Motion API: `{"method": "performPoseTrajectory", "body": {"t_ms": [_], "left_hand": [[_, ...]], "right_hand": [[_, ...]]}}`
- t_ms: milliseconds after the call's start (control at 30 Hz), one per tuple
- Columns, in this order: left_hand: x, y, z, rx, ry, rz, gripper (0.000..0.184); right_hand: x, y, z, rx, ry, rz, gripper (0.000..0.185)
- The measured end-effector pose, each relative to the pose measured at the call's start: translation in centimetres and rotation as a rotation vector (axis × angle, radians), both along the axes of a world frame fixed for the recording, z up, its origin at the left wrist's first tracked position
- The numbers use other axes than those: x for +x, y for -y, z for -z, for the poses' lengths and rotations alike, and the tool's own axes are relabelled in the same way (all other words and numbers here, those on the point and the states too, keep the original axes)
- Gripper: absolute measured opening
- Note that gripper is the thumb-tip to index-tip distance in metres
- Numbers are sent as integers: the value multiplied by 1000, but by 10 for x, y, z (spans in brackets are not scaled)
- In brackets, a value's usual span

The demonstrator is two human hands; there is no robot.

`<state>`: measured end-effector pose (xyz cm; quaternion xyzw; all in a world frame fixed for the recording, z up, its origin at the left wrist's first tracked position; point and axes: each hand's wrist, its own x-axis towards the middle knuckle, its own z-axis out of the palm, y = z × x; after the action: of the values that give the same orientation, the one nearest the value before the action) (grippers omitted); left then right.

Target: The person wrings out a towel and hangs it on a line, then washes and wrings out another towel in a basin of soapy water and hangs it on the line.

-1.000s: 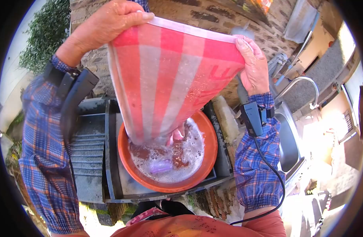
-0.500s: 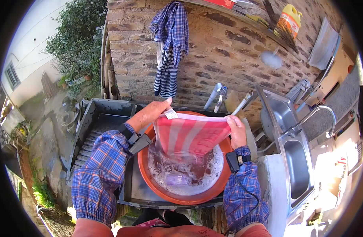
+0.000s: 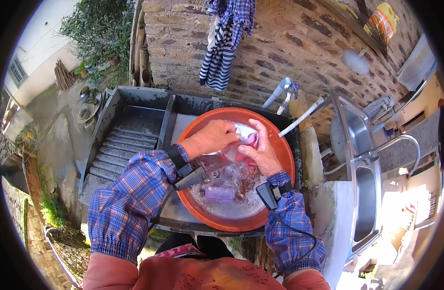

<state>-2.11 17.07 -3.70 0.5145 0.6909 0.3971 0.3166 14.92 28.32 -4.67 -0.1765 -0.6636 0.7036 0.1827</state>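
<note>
A pink-and-white striped cloth (image 3: 244, 131) is bunched up between my two hands, above the back part of an orange basin (image 3: 189, 211). My left hand (image 3: 213, 137) grips it from the left with curled fingers. From the right, my right hand (image 3: 263, 151) holds the other side, thumb pressed towards the fingers. The cloth's lower part hangs towards the foamy water (image 3: 234, 173) and is largely hidden by the hands. A pale purple rectangular block (image 3: 219, 193) lies in the water near the basin's front.
Under the basin is a dark stone sink with a ribbed washboard (image 3: 123, 151) on its left. A tap (image 3: 288, 96) and a pale pipe (image 3: 302, 116) stand behind. To the right is a steel double sink (image 3: 368, 205). Checked and striped clothes (image 3: 219, 58) hang on the brick wall.
The cloth was stretched out flat between both hands; now it is gathered into a bunch. My hands have come close together. The view has shifted, showing the basin further back.
</note>
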Motion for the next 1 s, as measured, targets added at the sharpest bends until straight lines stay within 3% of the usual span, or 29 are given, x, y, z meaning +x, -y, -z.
{"method": "performPoseTrajectory", "body": {"t_ms": [67,133,167,200,233,300,333,400,433,500,633,667,700,767,800,833,867,900,967,1000], "left_hand": [[19,-3,-14,22,42,104,26],[12,4,-18,176,208,112,24],[6,6,-21,331,360,130,24],[-6,4,-13,423,649,193,32],[-13,16,-29,318,811,75,43],[-25,24,-29,397,863,9,56],[-29,21,-20,405,867,6,56],[-39,11,7,290,362,211,68],[-39,11,7,299,363,205,68],[-33,6,6,79,131,221,79],[-14,-9,-3,208,307,492,87],[-3,-5,-24,30,218,423,77],[7,-13,-22,25,220,426,77],[29,-29,0,150,-173,265,68],[39,-36,28,455,-175,153,47],[39,-31,28,450,-176,158,47],[37,-24,30,391,182,144,44],[33,-15,33,323,539,124,42],[9,-1,42,272,519,-168,40],[-2,5,43,278,630,-254,41]], "right_hand": [[-9,9,-3,-93,-13,-77,61],[-18,-4,-6,56,-30,16,49],[-15,-6,-22,99,-7,69,29],[-15,-12,-37,49,-69,36,23],[-15,-19,-52,-1,-129,4,17],[-18,-28,-87,-14,-276,41,15],[-17,-30,-108,-5,-361,24,15],[-15,-34,-155,13,-486,-68,15],[-12,-37,-180,24,-527,-139,14],[-10,-40,-224,40,-606,-242,12],[-1,-25,-300,-68,-714,-459,9],[5,-22,-312,-71,-713,-455,9],[10,-20,-323,56,-816,-203,10],[25,-31,-326,177,-906,64,10],[35,-42,-325,41,-875,-112,11],[39,-42,-316,-11,-840,-206,11],[44,-43,-308,-62,-798,-295,10],[55,-59,-292,48,-763,-156,11],[82,-92,-240,230,-648,165,15],[89,-93,-205,238,-531,328,15]]}}
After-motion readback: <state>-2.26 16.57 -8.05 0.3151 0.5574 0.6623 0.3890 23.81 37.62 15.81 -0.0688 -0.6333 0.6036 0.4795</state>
